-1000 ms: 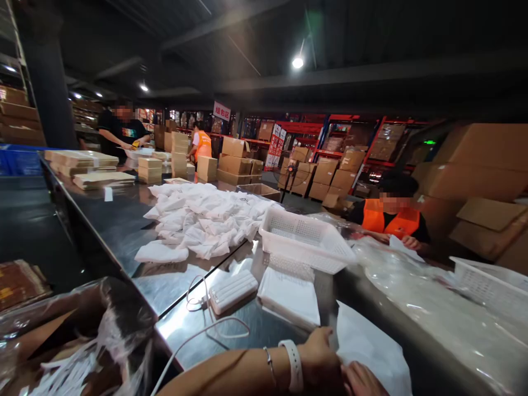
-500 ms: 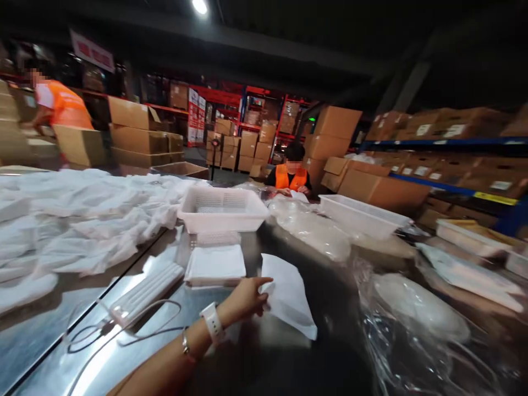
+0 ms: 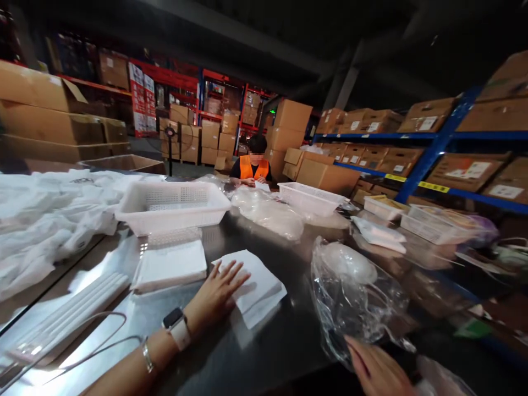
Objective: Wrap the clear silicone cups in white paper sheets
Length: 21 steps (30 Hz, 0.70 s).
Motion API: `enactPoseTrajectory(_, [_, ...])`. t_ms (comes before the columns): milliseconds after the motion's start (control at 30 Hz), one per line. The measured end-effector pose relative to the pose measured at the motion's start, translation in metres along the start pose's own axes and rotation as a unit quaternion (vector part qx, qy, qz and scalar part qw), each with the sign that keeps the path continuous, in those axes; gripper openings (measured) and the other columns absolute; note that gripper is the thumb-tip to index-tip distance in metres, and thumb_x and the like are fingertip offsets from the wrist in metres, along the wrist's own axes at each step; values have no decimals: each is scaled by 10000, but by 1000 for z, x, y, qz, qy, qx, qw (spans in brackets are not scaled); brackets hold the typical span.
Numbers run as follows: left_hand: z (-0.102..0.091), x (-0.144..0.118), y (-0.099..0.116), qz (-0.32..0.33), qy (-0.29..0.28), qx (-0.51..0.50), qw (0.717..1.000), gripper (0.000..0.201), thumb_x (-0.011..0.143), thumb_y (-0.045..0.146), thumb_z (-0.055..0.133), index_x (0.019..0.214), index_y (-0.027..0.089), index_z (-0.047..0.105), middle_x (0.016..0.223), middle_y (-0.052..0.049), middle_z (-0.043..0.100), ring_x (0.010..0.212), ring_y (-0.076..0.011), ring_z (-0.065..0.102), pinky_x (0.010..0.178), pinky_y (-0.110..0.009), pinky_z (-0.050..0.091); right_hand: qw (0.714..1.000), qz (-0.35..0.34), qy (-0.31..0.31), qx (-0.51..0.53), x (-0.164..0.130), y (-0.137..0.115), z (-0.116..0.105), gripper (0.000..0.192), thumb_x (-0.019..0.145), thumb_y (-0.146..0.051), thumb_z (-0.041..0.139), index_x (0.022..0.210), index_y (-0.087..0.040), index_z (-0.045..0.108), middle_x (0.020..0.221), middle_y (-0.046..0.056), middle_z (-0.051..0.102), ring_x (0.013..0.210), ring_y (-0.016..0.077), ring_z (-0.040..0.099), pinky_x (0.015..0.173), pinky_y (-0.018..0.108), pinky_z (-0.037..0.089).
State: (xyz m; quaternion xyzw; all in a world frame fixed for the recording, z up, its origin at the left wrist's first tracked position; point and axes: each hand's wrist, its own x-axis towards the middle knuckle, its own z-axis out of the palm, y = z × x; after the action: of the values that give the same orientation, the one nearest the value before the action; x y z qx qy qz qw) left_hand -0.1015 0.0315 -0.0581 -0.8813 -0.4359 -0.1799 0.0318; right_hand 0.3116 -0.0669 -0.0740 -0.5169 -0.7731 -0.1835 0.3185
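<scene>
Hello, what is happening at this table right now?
A person stands at a shiny metal table. Their left hand lies flat, fingers spread, on a folded white bag. Their right hand touches the lower edge of a crumpled clear plastic bag. Beside the folded bag sit a stack of white bags and an empty white basket. At the far end, a co-worker in an orange vest handles something white.

- A folded white cloth (image 3: 253, 286) lay flat at lower centre of the frame.
- A crinkled clear plastic bag (image 3: 355, 291), holding something pale and rounded, sat at lower right.
</scene>
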Motion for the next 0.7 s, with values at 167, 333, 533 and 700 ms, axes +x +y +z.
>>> enactPoseTrajectory(167, [6,5,3,73,-31,-36,996,549,827,40,434,1328,247,520,1442,-81,476,1370,-255,369,1164,-542,181,969,-219,-116,-24,120,-18,82,407,916,-180,455,1316,-189,529,1260,111,626,1173,232,579,991,426,491])
enactPoseTrajectory(333, [-9,-2,-10,96,-60,-82,990,569,759,73,490,1308,210,546,1443,-97,463,1349,-274,401,1154,-528,237,905,-379,-195,1,173,-37,139,419,883,-222,550,1301,-184,539,1405,138,497,1346,247,395,1090,464,364])
enactPoseTrajectory(533, [-5,-1,-16,107,-73,-88,988,585,733,102,522,1301,239,556,1438,-101,469,1346,-254,411,1158,-520,222,857,-472,-203,42,178,-60,150,377,933,-181,429,1289,-213,551,1376,120,532,1374,243,340,1102,491,326])
enactPoseTrajectory(700, [-9,-2,-19,88,-110,-116,983,615,704,83,534,1272,314,577,1454,-63,451,1351,-272,399,1150,-567,162,851,-462,-236,72,170,-66,143,423,930,-297,439,1305,-131,541,1396,170,498,1374,276,338,1105,469,322])
